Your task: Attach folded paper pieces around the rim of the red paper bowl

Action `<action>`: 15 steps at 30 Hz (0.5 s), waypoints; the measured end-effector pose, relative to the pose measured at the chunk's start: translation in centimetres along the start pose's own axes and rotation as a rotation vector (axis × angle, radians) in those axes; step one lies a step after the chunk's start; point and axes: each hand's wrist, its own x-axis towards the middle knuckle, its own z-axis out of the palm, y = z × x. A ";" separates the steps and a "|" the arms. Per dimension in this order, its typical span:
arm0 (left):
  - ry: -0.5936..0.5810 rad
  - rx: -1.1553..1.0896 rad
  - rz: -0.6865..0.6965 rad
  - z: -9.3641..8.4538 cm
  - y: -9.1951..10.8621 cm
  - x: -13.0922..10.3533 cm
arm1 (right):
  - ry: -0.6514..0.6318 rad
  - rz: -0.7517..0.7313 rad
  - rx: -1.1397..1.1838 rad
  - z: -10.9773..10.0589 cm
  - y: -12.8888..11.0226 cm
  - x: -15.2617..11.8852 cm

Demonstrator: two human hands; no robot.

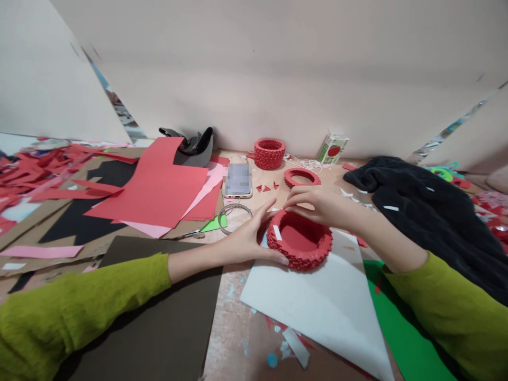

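Note:
A round red bowl of folded paper pieces rests on a white sheet, with a small white strip stuck to its left rim. My left hand grips its left side, thumb along the front and fingers spread round the back. At the far rim my right hand has its fingers bent and closed on the bowl's edge; its fingertips are partly hidden. Behind them lies a thinner red paper ring, beside several small red folded triangles. A taller red paper ring stands near the wall.
Red and pink sheets pile up at left, by a phone, a tape ring and scissors. A dark sheet lies in front. At right are a dark cloth, a green sheet and a small box.

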 end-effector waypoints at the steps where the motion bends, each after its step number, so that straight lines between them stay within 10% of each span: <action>1: 0.003 -0.006 0.005 0.0 0.0 0.0 | 0.003 -0.005 -0.035 0.1 0.0 0.0; 15: -0.004 0.023 0.013 0.0 0.2 -0.1 | -0.005 0.006 -0.079 0.5 0.4 0.1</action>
